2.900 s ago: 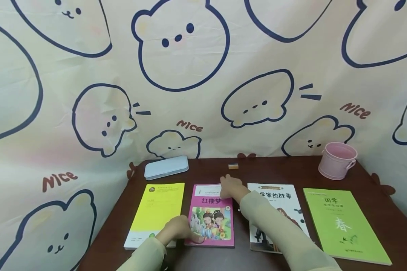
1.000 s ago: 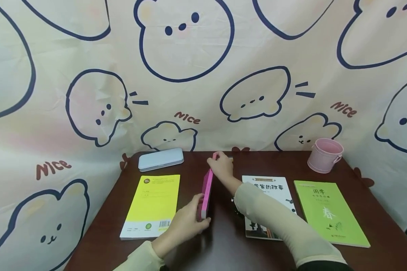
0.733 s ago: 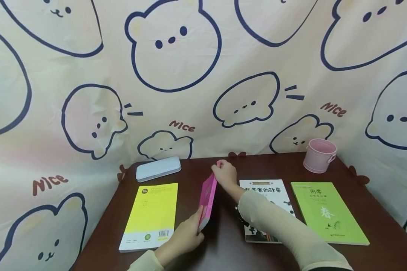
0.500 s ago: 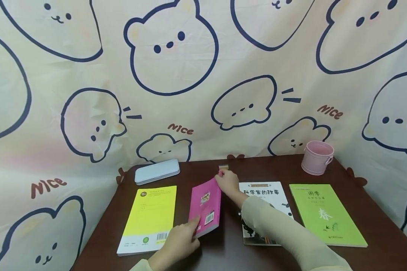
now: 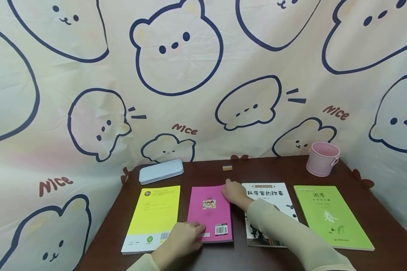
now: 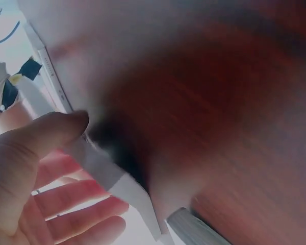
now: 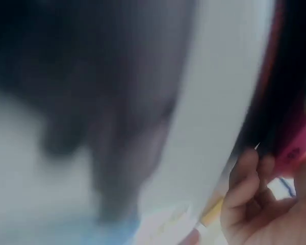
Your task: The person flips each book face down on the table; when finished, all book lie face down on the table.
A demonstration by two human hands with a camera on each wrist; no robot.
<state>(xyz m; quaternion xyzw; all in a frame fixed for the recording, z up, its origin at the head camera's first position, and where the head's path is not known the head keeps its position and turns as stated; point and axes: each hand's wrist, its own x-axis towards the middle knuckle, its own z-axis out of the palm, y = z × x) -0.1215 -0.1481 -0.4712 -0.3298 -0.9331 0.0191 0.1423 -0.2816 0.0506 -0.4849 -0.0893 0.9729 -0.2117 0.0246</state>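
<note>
The pink book (image 5: pixel 208 216) has just been turned over: its illustrated front faced up a few seconds ago, then it was stood on edge, and now the back cover, with its barcode, is uppermost. It lies on the desk (image 5: pixel 271 171), apparently flat, second from the left in the row, so the turn looks all but complete.

The right hand (image 5: pixel 237 195) is at the far right corner, its grip nearly closed, with curled fingers that seem to pinch that corner. The left hand (image 5: pixel 183 239) touches the near left corner, its grip loose, fingers fairly straight.

Outward from there, the row counts four books: the pink one, one yellow book (image 5: pixel 152 214) also showing a barcode, one white book (image 5: pixel 269 194) partly under the right sleeve, and one green book (image 5: pixel 332 216), these last two front up.

Behind them are one pale blue case (image 5: pixel 161 171), one small block (image 5: pixel 227 168) and one pink pail (image 5: pixel 320 164). One printed cloth (image 5: pixel 203 113) hangs behind.
</note>
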